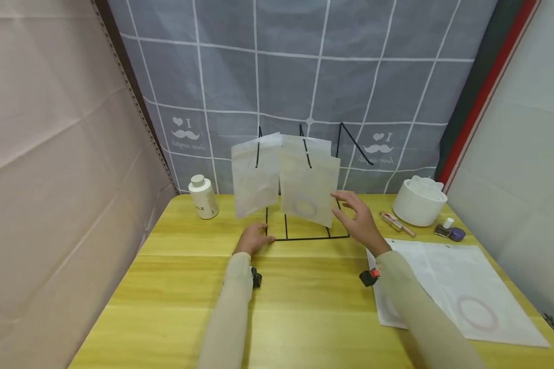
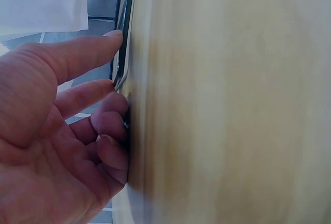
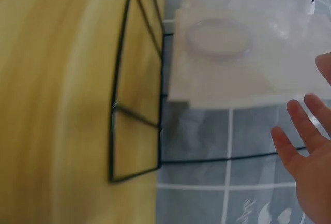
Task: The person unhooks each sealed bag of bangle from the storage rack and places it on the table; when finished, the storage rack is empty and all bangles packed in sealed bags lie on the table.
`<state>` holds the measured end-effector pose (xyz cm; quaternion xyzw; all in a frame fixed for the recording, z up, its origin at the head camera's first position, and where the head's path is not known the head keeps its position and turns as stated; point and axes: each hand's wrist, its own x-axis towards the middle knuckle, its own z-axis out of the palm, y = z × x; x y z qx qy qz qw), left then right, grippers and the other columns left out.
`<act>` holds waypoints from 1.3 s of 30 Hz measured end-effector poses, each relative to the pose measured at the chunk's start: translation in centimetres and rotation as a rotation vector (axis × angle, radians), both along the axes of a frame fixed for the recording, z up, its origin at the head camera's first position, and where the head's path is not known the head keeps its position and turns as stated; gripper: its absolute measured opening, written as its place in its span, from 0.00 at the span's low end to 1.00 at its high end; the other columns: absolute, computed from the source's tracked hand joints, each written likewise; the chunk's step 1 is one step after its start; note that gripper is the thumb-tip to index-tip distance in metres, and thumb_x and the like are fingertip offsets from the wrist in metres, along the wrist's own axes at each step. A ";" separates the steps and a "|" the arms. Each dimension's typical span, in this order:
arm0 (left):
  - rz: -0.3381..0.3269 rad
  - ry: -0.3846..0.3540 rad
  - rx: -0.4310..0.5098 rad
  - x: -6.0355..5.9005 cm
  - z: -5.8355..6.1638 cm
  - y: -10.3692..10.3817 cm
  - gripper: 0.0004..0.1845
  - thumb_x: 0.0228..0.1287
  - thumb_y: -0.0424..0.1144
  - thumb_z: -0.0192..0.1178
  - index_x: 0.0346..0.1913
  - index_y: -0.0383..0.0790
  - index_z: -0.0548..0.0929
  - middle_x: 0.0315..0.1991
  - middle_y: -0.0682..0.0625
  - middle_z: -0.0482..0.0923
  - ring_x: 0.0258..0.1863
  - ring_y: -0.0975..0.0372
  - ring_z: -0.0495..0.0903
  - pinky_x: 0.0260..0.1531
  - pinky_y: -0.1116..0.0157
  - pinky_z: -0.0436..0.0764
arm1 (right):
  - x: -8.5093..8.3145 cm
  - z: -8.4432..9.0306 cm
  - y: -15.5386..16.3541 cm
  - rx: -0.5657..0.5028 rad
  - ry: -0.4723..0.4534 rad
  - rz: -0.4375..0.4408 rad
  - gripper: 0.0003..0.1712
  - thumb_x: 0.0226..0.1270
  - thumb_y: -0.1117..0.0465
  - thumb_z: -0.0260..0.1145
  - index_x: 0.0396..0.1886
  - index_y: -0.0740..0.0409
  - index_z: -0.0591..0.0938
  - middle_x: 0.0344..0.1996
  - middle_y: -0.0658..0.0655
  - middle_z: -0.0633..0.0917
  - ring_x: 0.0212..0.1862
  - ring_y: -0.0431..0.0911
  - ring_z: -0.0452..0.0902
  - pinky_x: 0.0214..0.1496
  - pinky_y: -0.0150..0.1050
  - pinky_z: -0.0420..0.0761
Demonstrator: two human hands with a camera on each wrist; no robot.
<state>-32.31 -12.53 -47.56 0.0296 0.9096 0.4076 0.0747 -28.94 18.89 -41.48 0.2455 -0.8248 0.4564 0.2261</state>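
At centre frame in the head view, I see my left hand (image 1: 254, 240) pressing its fingertips on the front left corner of the black wire rack (image 1: 304, 225), while my right hand (image 1: 361, 218) hovers spread and empty just beside the nearer frosted bag (image 1: 310, 187). I judge these bags light, limp and slippery, best pinched at a top edge. I count two bags hanging, two lying flat at lower right (image 1: 452, 289), and one rack.

The head camera looked down over the yellow wooden table (image 1: 304, 287). Both wrist cameras sat close beside their hands, sharing the black wire rack (image 3: 135, 105) with it.
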 end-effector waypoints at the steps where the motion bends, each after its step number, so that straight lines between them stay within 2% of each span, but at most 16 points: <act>1: 0.000 -0.002 0.003 0.1 0.0 0.1 0.30 0.66 0.42 0.69 0.69 0.39 0.77 0.70 0.41 0.72 0.71 0.44 0.66 0.68 0.45 0.69 | -0.3 0.4 -0.5 -0.011 0.021 0.000 0.25 0.70 0.74 0.63 0.66 0.68 0.76 0.63 0.69 0.75 0.63 0.64 0.72 0.63 0.65 0.73; 3: -0.002 -0.003 0.003 0.1 0.0 0.2 0.30 0.66 0.42 0.69 0.69 0.39 0.76 0.70 0.41 0.71 0.72 0.44 0.66 0.68 0.45 0.69 | -0.7 1.2 -1.3 -0.009 0.055 -0.013 0.26 0.69 0.74 0.64 0.66 0.66 0.76 0.63 0.67 0.76 0.61 0.62 0.74 0.61 0.62 0.75; 8: -0.005 0.014 -0.014 0.0 0.0 0.3 0.30 0.66 0.43 0.69 0.69 0.40 0.76 0.70 0.41 0.71 0.72 0.44 0.67 0.69 0.45 0.68 | -1.6 2.7 -2.4 -0.042 0.071 -0.001 0.26 0.70 0.69 0.66 0.67 0.60 0.77 0.65 0.62 0.77 0.64 0.58 0.73 0.56 0.59 0.79; 14: -0.010 0.015 -0.016 -0.1 -0.1 0.4 0.30 0.66 0.43 0.69 0.69 0.39 0.76 0.70 0.42 0.72 0.71 0.44 0.67 0.69 0.46 0.69 | -2.0 3.1 -2.9 -0.057 0.088 -0.010 0.26 0.70 0.68 0.67 0.67 0.60 0.78 0.66 0.61 0.78 0.66 0.56 0.73 0.42 0.50 0.76; 19: -0.013 0.013 -0.015 0.0 -0.1 0.5 0.30 0.66 0.42 0.69 0.69 0.39 0.76 0.70 0.42 0.72 0.71 0.44 0.67 0.68 0.46 0.69 | -1.8 3.0 -3.1 -0.032 0.103 -0.022 0.28 0.69 0.69 0.67 0.68 0.61 0.77 0.66 0.63 0.78 0.67 0.56 0.73 0.40 0.46 0.76; 21: -0.010 0.015 -0.022 0.0 -0.1 0.4 0.30 0.66 0.43 0.69 0.69 0.39 0.76 0.70 0.42 0.72 0.71 0.44 0.67 0.68 0.46 0.69 | -1.7 3.1 -3.1 -0.029 0.116 -0.015 0.28 0.69 0.70 0.67 0.68 0.62 0.77 0.66 0.63 0.78 0.61 0.54 0.77 0.40 0.41 0.77; 23: -0.008 0.018 -0.031 0.0 -0.1 0.4 0.30 0.66 0.43 0.69 0.69 0.40 0.76 0.70 0.41 0.72 0.71 0.44 0.68 0.68 0.45 0.70 | -1.6 3.1 -3.2 -0.018 0.132 -0.011 0.27 0.69 0.70 0.66 0.68 0.62 0.78 0.65 0.63 0.79 0.49 0.51 0.79 0.37 0.34 0.75; 26: 0.000 0.010 -0.040 0.1 -0.1 0.2 0.30 0.66 0.43 0.69 0.70 0.40 0.76 0.70 0.42 0.72 0.71 0.45 0.67 0.68 0.45 0.70 | -1.3 3.3 -3.2 0.011 0.159 -0.008 0.26 0.69 0.70 0.67 0.67 0.62 0.78 0.63 0.64 0.80 0.30 0.46 0.70 0.32 0.28 0.70; 28: -0.001 0.010 -0.043 0.0 -0.1 0.1 0.30 0.66 0.43 0.69 0.70 0.40 0.76 0.70 0.42 0.72 0.71 0.45 0.67 0.68 0.45 0.70 | -1.0 3.4 -3.0 0.035 0.172 -0.012 0.26 0.69 0.69 0.67 0.67 0.62 0.78 0.62 0.64 0.81 0.25 0.43 0.63 0.28 0.29 0.67; 30: -0.001 0.013 -0.043 -0.1 -0.1 0.1 0.30 0.66 0.43 0.69 0.70 0.40 0.76 0.70 0.42 0.72 0.71 0.45 0.67 0.68 0.45 0.70 | -0.8 3.6 -2.9 0.055 0.172 -0.016 0.26 0.69 0.69 0.67 0.67 0.62 0.79 0.61 0.63 0.82 0.23 0.41 0.62 0.27 0.30 0.67; 33: -0.003 0.015 -0.043 -0.2 -0.3 0.0 0.30 0.66 0.43 0.69 0.70 0.40 0.76 0.70 0.42 0.72 0.71 0.45 0.68 0.68 0.45 0.70 | -0.4 3.6 -2.6 0.071 0.159 -0.012 0.26 0.69 0.70 0.67 0.67 0.61 0.79 0.62 0.63 0.82 0.27 0.42 0.70 0.29 0.27 0.72; 36: -0.003 0.016 -0.049 -0.2 -0.4 0.0 0.30 0.66 0.44 0.69 0.69 0.40 0.76 0.70 0.42 0.72 0.71 0.45 0.68 0.68 0.46 0.70 | -0.1 3.6 -2.3 0.083 0.149 -0.013 0.27 0.68 0.70 0.68 0.66 0.61 0.79 0.63 0.62 0.81 0.36 0.47 0.79 0.35 0.25 0.78; 39: -0.006 0.019 -0.058 -0.3 -0.4 0.0 0.30 0.66 0.44 0.69 0.69 0.40 0.76 0.70 0.42 0.72 0.71 0.45 0.68 0.68 0.46 0.70 | 0.5 3.6 -2.0 0.097 0.157 -0.017 0.27 0.67 0.69 0.69 0.66 0.60 0.80 0.62 0.62 0.81 0.43 0.50 0.83 0.38 0.32 0.83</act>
